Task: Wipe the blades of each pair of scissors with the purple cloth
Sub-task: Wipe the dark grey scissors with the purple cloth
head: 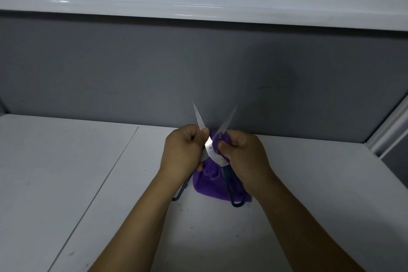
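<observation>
Grips one blade of the open dark-handled steel scissors (211, 150) in the curled left hand (184, 150), near the far edge of the white desk (88, 161), and pinches the bunched purple cloth (209, 185) against the other blade with the fingers (222, 145) of the right hand (244, 153).

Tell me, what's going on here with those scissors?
A person is cleaning a pair of scissors over a white table. The blades are spread open in a V, tips pointing away. The left hand grips the scissors at the left blade near the pivot, while the right hand pinches a purple cloth bunched against the base of the right blade. The rest of the cloth trails down behind the dark handles. Only this one pair is in view.
</observation>
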